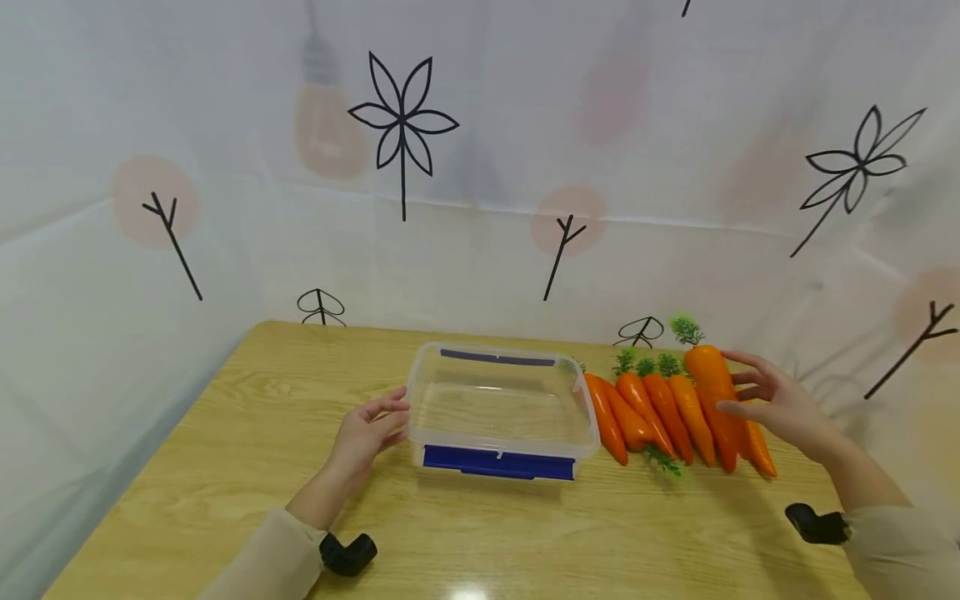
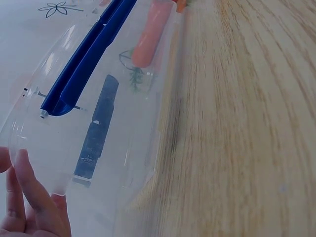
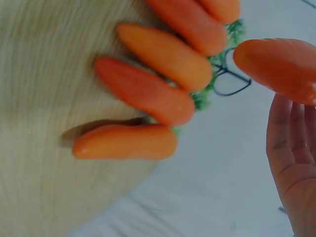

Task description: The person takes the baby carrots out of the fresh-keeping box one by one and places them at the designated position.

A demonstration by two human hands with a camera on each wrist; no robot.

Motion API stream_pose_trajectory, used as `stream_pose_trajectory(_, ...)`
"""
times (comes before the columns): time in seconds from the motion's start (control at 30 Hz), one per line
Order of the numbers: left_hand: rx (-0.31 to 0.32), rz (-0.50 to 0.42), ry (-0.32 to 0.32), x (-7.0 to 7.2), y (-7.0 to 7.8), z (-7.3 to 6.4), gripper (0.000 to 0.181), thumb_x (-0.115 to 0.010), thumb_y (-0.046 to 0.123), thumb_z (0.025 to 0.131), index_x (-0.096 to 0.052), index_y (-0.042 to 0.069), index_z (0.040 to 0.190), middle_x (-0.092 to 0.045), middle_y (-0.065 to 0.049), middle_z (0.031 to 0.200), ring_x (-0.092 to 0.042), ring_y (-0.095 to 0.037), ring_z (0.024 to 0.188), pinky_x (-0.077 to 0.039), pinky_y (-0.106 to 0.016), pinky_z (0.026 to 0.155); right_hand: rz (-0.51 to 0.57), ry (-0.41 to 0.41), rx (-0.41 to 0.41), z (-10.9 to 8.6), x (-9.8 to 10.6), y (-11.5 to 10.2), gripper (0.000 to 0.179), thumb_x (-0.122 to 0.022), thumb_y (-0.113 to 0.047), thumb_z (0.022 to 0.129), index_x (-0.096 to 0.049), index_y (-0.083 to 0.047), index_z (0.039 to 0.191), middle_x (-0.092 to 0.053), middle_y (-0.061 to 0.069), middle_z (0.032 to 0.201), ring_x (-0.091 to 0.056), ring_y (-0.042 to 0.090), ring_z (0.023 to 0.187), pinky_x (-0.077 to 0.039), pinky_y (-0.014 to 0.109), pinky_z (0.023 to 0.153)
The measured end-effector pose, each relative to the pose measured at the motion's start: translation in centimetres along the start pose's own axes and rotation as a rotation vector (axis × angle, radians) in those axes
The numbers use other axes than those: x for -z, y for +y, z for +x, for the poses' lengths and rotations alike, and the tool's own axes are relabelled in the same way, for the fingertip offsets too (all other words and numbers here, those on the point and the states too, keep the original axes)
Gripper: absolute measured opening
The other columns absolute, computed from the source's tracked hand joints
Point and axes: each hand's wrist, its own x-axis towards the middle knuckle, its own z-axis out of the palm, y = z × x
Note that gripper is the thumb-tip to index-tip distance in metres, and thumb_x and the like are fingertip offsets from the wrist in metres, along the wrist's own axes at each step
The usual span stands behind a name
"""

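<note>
The right hand [image 1: 780, 404] holds a toy carrot [image 1: 708, 371] with green leaves at its top, raised over the right part of a row of carrots. In the right wrist view, the held carrot [image 3: 279, 69] lies across the fingers [image 3: 281, 133]. On the left, the left hand [image 1: 360, 433] has its loosely bent fingers at the left wall of a clear plastic container [image 1: 487, 433] with blue latches. The left wrist view has those fingertips [image 2: 22, 160] right at the container's rim [image 2: 15, 133].
Several orange carrots [image 1: 667, 412] lie side by side right of the container on the wooden table [image 1: 262, 433]; one has its leaves [image 1: 663, 461] toward the front. Behind the table hangs a white patterned cloth [image 1: 480, 250]. A blue latch [image 1: 498, 462] hangs along the container's front.
</note>
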Motion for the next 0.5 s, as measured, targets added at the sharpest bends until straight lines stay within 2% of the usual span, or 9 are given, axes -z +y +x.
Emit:
stream_pose_trajectory(0.07,0.005,0.000,0.003,0.1,0.0,-0.1,0.021,-0.060,-0.002,0.087,-0.058,-0.014,0.104,-0.047,-0.007,0.138,-0.052,-0.030,0.113,-0.053,-0.027,0.075,0.011,0.001,-0.022,-0.3,0.3,0.9,0.069,-0.066,-0.013,0.088,-0.028,-0.011,0.146,-0.047,0.021,0.120,-0.053,-0.003,0.089,-0.051,0.021,0.067)
stream_pose_trajectory(0.23,0.005,-0.005,0.012,0.2,0.2,-0.4,0.019,-0.062,-0.001,0.086,-0.061,-0.011,0.102,-0.046,-0.009,0.138,-0.053,-0.028,0.111,-0.053,-0.026,0.074,0.075,0.023,-0.087,-1.1,0.8,3.4,0.062,-0.062,-0.016,0.091,-0.032,-0.016,0.145,-0.050,-0.012,0.114,-0.054,-0.005,0.090,-0.050,0.018,0.068)
stream_pose_trajectory(0.3,0.005,-0.007,0.017,0.2,0.2,-0.4,0.017,-0.062,-0.001,0.086,-0.062,-0.010,0.101,-0.047,-0.009,0.137,-0.054,-0.028,0.111,-0.053,-0.026,0.074,0.132,0.045,-0.117,-1.3,1.1,4.5,0.057,-0.061,-0.015,0.092,-0.035,-0.020,0.143,-0.045,-0.027,0.107,-0.053,-0.009,0.088,-0.050,0.018,0.067)
stream_pose_trajectory(0.4,0.007,-0.005,0.021,0.3,0.2,-0.4,0.018,-0.061,-0.002,0.086,-0.061,-0.011,0.102,-0.047,-0.009,0.137,-0.054,-0.028,0.111,-0.054,-0.026,0.074,0.232,0.073,-0.157,-1.6,1.5,6.2,0.051,-0.059,-0.012,0.092,-0.040,-0.027,0.137,-0.047,-0.031,0.103,-0.053,-0.012,0.085,-0.050,0.018,0.064)
stream_pose_trajectory(0.5,0.005,-0.001,0.025,0.3,0.3,-0.3,0.018,-0.061,-0.002,0.086,-0.061,-0.011,0.101,-0.048,-0.009,0.137,-0.054,-0.027,0.110,-0.054,-0.026,0.074,0.361,0.094,-0.189,-2.0,1.6,7.8,0.046,-0.058,-0.007,0.093,-0.044,-0.033,0.128,-0.051,-0.030,0.099,-0.055,-0.010,0.082,-0.050,0.017,0.061)
